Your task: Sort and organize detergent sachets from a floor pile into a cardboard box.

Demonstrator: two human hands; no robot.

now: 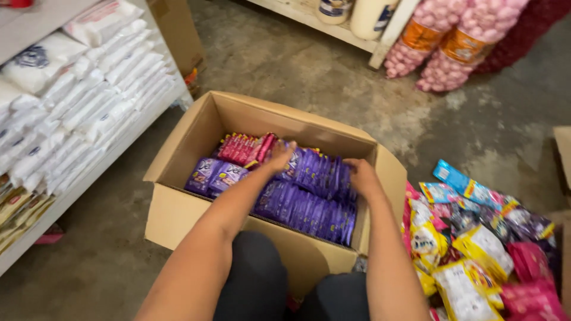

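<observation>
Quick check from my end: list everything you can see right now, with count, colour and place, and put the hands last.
cardboard box: one, brown, open on the floor in front of the person
purple packets: many, standing in rows inside the box
pink packets: several, at the box's far left corner
loose snack packets: a heap, yellow, pink, blue and purple, on the floor right of the box
white bags: many, stacked on the shelf at left
mesh sacks: two, pinkish with orange bands, leaning at the far shelf
concrete floor: one, grey
left hand: on the purple packets
right hand: on the purple packets by the right wall
</observation>
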